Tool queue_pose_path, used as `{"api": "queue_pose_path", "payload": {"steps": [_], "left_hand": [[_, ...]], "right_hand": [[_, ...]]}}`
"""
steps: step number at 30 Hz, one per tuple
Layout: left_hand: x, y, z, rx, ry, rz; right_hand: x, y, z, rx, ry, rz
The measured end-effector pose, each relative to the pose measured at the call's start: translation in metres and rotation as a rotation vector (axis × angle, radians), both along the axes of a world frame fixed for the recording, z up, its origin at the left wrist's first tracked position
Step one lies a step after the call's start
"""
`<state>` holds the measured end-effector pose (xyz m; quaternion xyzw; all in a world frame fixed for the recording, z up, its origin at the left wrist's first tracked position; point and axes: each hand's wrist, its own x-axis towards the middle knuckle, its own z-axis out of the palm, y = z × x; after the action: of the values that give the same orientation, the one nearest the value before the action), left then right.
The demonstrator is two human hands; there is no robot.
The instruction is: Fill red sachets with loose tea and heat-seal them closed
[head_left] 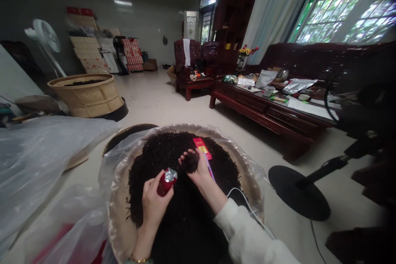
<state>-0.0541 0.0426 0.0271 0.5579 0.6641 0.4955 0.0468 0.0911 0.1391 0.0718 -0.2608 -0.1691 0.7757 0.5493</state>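
My left hand (153,204) is closed around a small red foil packet (164,185), held upright with its silver top facing up. Cupped in my right hand (199,169) is a clump of dark loose tea leaves (189,163). Both hands are above a wide round basket (119,214) lined with clear plastic and heaped with the same leaves (163,144). Just beyond the right hand, a flat red packet (201,143) with a yellow patch lies on the heap. A thin purple stick, perhaps a pen (210,170), shows beside the right wrist.
Clear plastic sheeting (46,152) spreads on the left, near another woven basket (93,99). A black fan base (300,189) stands close on the right. A white cable (247,204) crosses the basket's right side. A dark wooden table (262,111) holds pouches and papers.
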Motion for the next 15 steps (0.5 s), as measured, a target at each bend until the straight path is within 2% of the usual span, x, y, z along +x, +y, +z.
{"api": "queue_pose_path", "payload": {"steps": [8, 11, 15], "left_hand": [[0.008, 0.003, 0.003, -0.067, -0.010, -0.002], [0.009, 0.004, 0.005, -0.107, 0.003, -0.005], [0.010, 0.004, 0.006, -0.127, -0.017, -0.010]], "right_hand": [[-0.026, -0.023, 0.039, 0.085, 0.033, -0.088], [-0.032, -0.030, 0.043, 0.142, -0.038, -0.115], [-0.034, -0.034, 0.040, 0.248, -0.175, -0.121]]}}
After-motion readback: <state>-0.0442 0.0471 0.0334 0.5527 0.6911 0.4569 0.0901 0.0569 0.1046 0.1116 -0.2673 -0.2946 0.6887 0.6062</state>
